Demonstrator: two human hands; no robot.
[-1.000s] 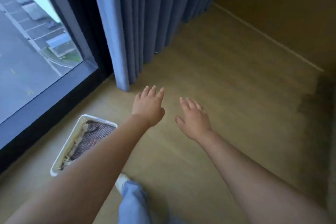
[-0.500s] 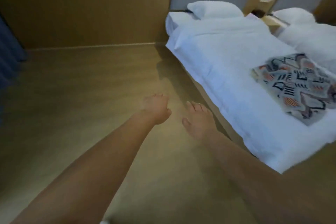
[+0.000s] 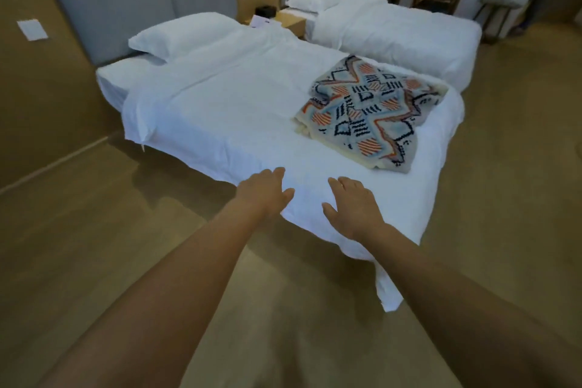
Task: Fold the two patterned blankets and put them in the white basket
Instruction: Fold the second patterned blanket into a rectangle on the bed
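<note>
View has swung off the basket by the window; I'm now facing the bed (image 3: 239, 110). Patterned blanket (image 3: 371, 110) is lying rumpled, well beyond my fingertips, up and right. Left hand (image 3: 267, 195) and right hand (image 3: 352, 208) are reaching forward, palms down, fingers spread, holding nothing. Best approach: I'm aiming for two adjacent corners.

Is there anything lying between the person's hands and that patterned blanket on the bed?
Nothing visible. Only bare white bedding lies between the open left hand and right hand, held over the bed's near edge, and the patterned blanket farther up to the right. The basket is out of view.
</note>
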